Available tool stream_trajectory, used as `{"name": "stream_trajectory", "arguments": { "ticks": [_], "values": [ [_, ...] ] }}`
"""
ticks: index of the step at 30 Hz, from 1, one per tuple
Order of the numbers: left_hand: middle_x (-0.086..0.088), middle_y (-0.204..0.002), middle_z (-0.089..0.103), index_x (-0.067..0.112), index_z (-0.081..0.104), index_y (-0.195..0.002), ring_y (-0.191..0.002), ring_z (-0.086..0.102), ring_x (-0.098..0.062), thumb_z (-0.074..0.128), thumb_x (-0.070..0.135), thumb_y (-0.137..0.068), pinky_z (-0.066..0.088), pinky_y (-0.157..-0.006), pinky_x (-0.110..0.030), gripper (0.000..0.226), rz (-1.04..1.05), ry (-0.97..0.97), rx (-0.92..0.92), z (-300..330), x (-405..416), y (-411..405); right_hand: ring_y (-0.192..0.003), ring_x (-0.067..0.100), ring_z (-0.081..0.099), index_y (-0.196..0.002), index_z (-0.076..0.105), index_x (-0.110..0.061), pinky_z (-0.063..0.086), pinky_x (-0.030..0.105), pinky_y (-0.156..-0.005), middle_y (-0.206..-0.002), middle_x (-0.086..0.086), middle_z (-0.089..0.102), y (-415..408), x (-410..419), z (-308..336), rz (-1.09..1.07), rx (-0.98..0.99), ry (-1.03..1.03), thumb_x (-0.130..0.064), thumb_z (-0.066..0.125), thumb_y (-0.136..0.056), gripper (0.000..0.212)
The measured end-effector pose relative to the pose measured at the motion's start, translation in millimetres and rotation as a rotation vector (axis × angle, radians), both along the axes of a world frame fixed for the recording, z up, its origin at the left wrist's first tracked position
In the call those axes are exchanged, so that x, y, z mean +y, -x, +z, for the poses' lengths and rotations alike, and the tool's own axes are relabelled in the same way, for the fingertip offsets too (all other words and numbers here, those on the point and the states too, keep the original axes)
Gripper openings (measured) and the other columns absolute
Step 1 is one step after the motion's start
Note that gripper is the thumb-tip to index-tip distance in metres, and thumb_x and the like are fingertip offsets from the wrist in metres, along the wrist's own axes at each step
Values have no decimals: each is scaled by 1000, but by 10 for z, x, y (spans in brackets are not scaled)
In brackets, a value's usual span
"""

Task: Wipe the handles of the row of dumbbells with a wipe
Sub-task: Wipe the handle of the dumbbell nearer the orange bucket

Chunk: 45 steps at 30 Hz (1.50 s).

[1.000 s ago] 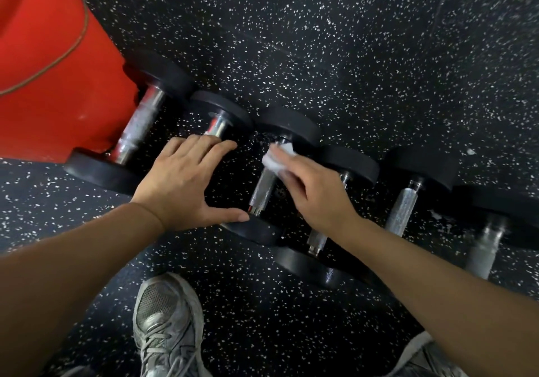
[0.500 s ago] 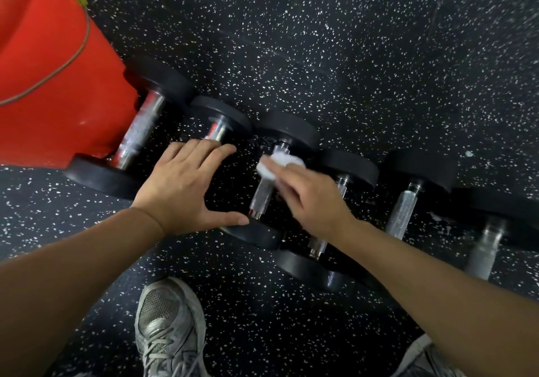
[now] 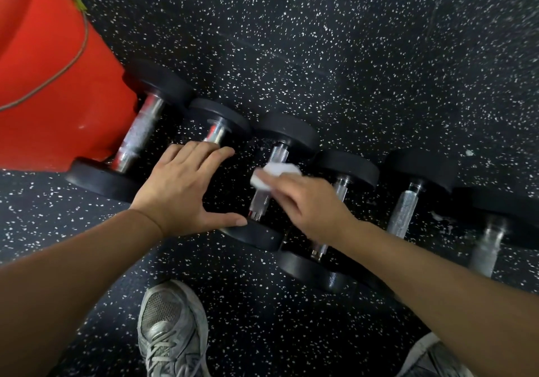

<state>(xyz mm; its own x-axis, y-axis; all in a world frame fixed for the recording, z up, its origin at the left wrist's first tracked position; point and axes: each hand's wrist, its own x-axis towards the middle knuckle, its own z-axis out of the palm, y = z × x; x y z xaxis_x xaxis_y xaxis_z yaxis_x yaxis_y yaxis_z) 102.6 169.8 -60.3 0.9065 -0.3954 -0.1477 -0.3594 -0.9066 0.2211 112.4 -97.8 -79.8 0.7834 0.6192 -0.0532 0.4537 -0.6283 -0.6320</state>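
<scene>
Several black dumbbells with chrome handles lie side by side in a row on the speckled floor. My right hand [image 3: 306, 204] pinches a folded white wipe [image 3: 272, 176] and presses it on the middle of the third dumbbell's handle [image 3: 260, 201]. My left hand [image 3: 183, 190] lies flat with fingers spread over the second dumbbell [image 3: 217, 131], hiding most of its handle; its thumb touches the near plate [image 3: 256, 235] of the third dumbbell. The first dumbbell's handle [image 3: 137, 137] is bare at far left. Further handles [image 3: 404, 210] lie to the right.
A large red object [image 3: 52, 91] with a thin cord over it stands at the left, touching the first dumbbell. My grey shoes [image 3: 172, 330] stand on the black speckled rubber floor [image 3: 350, 41] close in front of the row.
My right hand has slid the wipe down the third dumbbell's handle, from its far end toward the middle. My left hand has stayed on the second dumbbell.
</scene>
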Motion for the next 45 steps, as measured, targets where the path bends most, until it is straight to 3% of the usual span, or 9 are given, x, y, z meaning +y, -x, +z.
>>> {"name": "stream_trajectory", "arguments": {
  "ticks": [4, 13, 19, 23, 28, 34, 37, 41, 45],
  "values": [
    [-7, -133, 56, 15, 45, -148, -121, 52, -30, 39, 101, -69, 39, -107, -52, 117, 2, -9, 11, -2, 3, -4, -104, 27, 71, -153, 44, -23, 57, 44, -86, -134, 4, 68, -139, 76, -56, -268, 55, -3, -29, 47, -106, 47],
    [-7, -134, 55, 15, 45, -148, -123, 52, -30, 37, 102, -69, 39, -108, -52, 117, 2, 0, -1, -17, 5, -13, -85, 23, 68, -148, 48, -32, 57, 44, -70, -107, -6, 72, 119, 64, 13, 162, 101, 139, -42, 28, -102, 51],
    [-5, -135, 55, 17, 43, -150, -125, 51, -28, 33, 104, -66, 33, -112, -48, 121, 17, 12, 7, 12, -73, 16, -99, 26, 73, -144, 57, -21, 59, 44, -79, -121, 4, 74, -190, 71, -16, -265, -81, 23, -34, 48, -105, 42],
    [-3, -136, 54, 18, 42, -151, -125, 51, -27, 32, 106, -65, 33, -113, -48, 123, 19, 7, 18, 21, -110, 24, -85, 32, 72, -143, 55, -26, 58, 46, -68, -108, 3, 76, -64, 77, 0, -83, -52, 164, -42, 35, -104, 46],
    [-3, -135, 54, 17, 44, -149, -125, 50, -26, 35, 105, -65, 31, -112, -46, 122, 25, 16, 9, 30, -113, 25, -93, 26, 70, -146, 49, -38, 56, 42, -75, -119, -4, 73, 111, 102, 119, 197, 119, 231, -42, 31, -106, 43],
    [-4, -141, 50, 18, 37, -154, -130, 46, -27, 32, 105, -67, 31, -114, -48, 124, -12, -33, 70, 45, -85, -4, -96, 30, 73, -141, 59, -25, 57, 38, -76, -118, 3, 75, -190, 69, 50, -183, -52, 110, -35, 45, -104, 40],
    [-8, -148, 47, 19, 31, -157, -136, 45, -29, 33, 104, -70, 32, -117, -50, 121, -104, -52, 134, 79, 50, -89, -97, 27, 71, -143, 57, -27, 55, 38, -79, -119, 1, 74, -171, 68, 64, -43, 40, 190, -31, 48, -106, 39],
    [-9, -148, 49, 20, 32, -157, -134, 47, -29, 38, 101, -72, 32, -114, -49, 118, -209, -47, 116, 311, 318, -304, -77, 5, 60, -140, 56, -46, 49, 29, -75, -96, -14, 67, -90, 99, 200, 96, 342, 174, -34, 50, -105, 37],
    [-5, -151, 46, 21, 32, -158, -139, 41, -23, 46, 98, -71, 26, -117, -43, 117, -195, 49, 52, 592, 490, -396, -92, 10, 59, -138, 54, -53, 52, 33, -84, -101, -7, 57, -43, 91, 358, 17, 350, 25, -31, 54, -104, 41]
  ]
}}
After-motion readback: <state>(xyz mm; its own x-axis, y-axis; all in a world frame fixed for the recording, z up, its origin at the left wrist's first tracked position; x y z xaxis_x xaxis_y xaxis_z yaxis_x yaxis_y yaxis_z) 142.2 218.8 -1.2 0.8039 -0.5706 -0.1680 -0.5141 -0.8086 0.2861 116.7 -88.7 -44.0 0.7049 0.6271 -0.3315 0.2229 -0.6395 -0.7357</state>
